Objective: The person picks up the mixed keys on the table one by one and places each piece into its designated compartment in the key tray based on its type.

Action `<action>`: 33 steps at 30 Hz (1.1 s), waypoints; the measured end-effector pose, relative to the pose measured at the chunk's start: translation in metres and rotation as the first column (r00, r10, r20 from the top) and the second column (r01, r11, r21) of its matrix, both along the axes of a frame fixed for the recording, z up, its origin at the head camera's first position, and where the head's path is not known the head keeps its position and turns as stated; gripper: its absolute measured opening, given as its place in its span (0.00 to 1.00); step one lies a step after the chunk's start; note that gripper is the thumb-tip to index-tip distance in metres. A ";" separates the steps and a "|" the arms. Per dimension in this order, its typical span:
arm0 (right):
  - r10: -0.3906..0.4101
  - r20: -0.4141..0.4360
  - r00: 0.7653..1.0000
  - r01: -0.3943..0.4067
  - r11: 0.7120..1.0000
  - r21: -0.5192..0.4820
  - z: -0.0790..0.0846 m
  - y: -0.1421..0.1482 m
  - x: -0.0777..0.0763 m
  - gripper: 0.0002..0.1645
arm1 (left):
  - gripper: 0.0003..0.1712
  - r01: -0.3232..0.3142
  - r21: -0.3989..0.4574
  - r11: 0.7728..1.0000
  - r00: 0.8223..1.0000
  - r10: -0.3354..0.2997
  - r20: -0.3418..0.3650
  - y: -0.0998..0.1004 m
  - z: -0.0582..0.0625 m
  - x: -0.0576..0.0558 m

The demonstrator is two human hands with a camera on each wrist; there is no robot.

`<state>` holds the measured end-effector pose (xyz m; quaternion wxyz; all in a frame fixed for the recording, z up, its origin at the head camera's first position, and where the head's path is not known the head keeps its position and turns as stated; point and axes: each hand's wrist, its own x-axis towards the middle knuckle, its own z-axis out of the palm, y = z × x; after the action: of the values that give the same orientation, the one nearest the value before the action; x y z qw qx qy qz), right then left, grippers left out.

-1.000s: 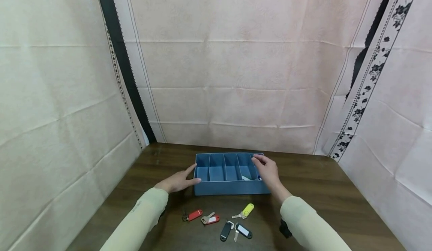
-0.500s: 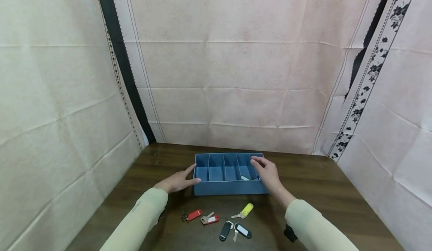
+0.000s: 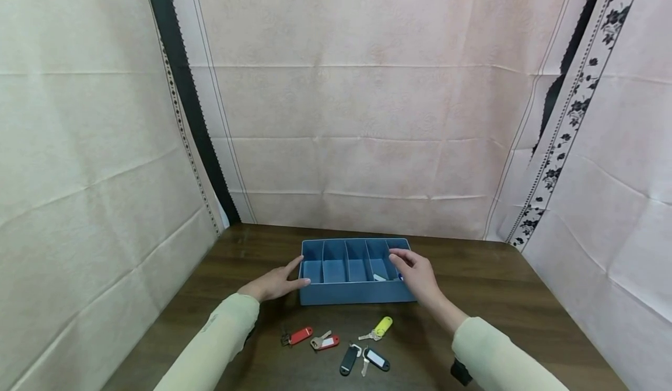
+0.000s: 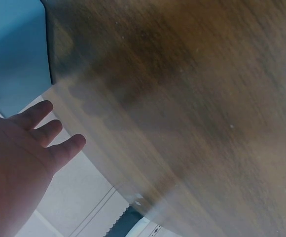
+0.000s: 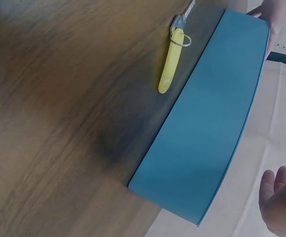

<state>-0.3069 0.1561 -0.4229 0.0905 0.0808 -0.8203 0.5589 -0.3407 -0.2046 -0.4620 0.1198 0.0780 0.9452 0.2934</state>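
Observation:
A blue divided box (image 3: 357,293) stands on the table. My left hand (image 3: 273,283) rests at its left end, thumb at the front corner and forefinger on the side; in the left wrist view the other fingers (image 4: 66,150) stretch out beside the box. My right hand (image 3: 420,271) is over the rightmost compartment, its fingers loosely bent. Nothing shows between those fingers in the right wrist view. A white-labelled tag (image 3: 379,277) lies in the compartment left of it. Something small and dark blue (image 3: 401,276) shows beside the hand, mostly hidden.
Before the box lie keys with tags: a yellow tag (image 3: 384,325), a red tag (image 3: 301,335), a red tag with a white label (image 3: 328,342), and two black tags, one plain (image 3: 349,360) and one labelled (image 3: 377,360). Pale cloth (image 3: 341,117) hangs behind the table.
My right hand has drawn slightly toward me over the box, and its forearm has swung outward to the right. The left hand holds its place, and the keys lie as before.

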 end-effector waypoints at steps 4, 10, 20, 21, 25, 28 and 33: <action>0.012 0.003 1.000 -0.012 1.000 0.002 -0.001 0.004 0.005 0.23 | 0.56 0.005 0.000 1.000 1.000 -0.005 -0.001 0.000 0.000 0.000; 0.020 0.013 1.000 -0.020 1.000 0.014 -0.005 0.011 0.012 0.22 | 0.56 0.010 0.002 1.000 1.000 -0.010 -0.001 0.001 0.002 0.000; 0.059 0.032 0.998 -0.060 0.998 0.025 -0.012 0.019 0.025 0.21 | 0.56 0.007 0.004 1.000 1.000 -0.007 0.002 0.001 0.002 -0.001; 0.061 0.037 0.997 -0.062 0.998 0.025 -0.013 0.020 0.026 0.21 | 0.56 0.005 0.003 1.000 1.000 -0.005 0.002 0.001 0.002 -0.001; 0.074 0.036 0.997 -0.075 0.997 0.035 -0.021 0.021 0.029 0.18 | 0.57 0.003 0.000 1.000 1.000 -0.003 0.001 0.000 0.001 -0.002; 0.086 0.039 0.996 -0.088 0.995 0.040 -0.029 0.021 0.032 0.17 | 0.57 0.002 0.001 1.000 1.000 -0.002 -0.001 0.000 0.000 -0.003; 0.086 0.076 0.993 -0.090 0.994 0.055 -0.041 0.021 0.038 0.18 | 0.57 -0.001 -0.002 1.000 1.000 0.001 -0.001 0.000 0.000 -0.002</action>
<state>-0.2688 0.1773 -0.4637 0.0330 0.0987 -0.8346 0.5409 -0.3425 -0.2045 -0.4622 0.1195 0.0774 0.9456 0.2924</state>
